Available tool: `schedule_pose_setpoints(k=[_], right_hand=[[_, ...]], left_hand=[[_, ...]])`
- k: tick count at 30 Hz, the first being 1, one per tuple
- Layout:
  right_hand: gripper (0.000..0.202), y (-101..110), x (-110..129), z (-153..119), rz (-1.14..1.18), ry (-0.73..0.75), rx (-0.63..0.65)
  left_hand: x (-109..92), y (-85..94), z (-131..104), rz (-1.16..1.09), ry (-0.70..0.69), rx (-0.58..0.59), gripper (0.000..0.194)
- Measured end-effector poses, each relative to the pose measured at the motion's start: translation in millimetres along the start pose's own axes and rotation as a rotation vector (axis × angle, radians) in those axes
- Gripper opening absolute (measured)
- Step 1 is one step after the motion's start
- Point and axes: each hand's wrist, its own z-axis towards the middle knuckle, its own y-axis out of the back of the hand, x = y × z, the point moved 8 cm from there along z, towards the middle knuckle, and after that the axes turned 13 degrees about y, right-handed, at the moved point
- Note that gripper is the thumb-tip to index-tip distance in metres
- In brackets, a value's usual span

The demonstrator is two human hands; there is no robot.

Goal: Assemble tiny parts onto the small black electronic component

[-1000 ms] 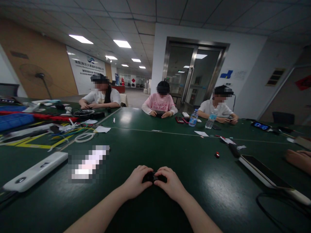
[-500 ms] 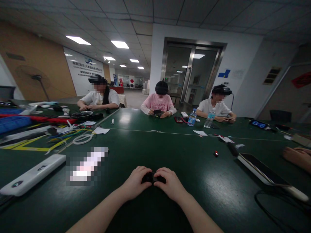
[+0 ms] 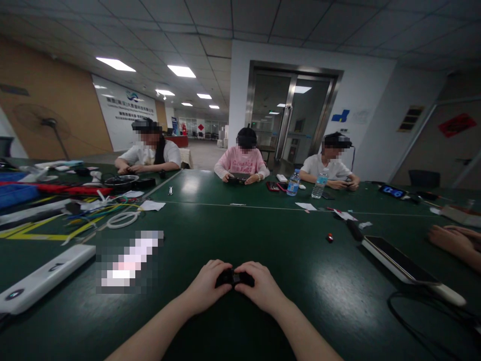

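Head view. Item: small black object (image 3: 235,278), near side of the green worktop (image 3: 270,230), between left hand (image 3: 209,284) and right hand (image 3: 263,285); each grip pinches one end (fingers mask much of it). Progress: handling apparently unfinished; steps done or left, indeterminable.

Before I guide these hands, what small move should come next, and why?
I'd probably tilt the small black object slightly upward, for a better look. The left hand and right hand pinch it from either side, covering much of it, and it looks dark against the green tabletop, so I can't tell whether it is one piece or two.
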Motion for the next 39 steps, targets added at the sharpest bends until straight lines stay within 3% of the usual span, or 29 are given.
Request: schedule_pose_setpoints(k=[39], right_hand=[[0.033,0.1,-3.7,-1.6,0.035,-0.021,-0.01]], left_hand=[[1.9,-0.1,1.2,-0.014,0.016,0.018,0.04]])
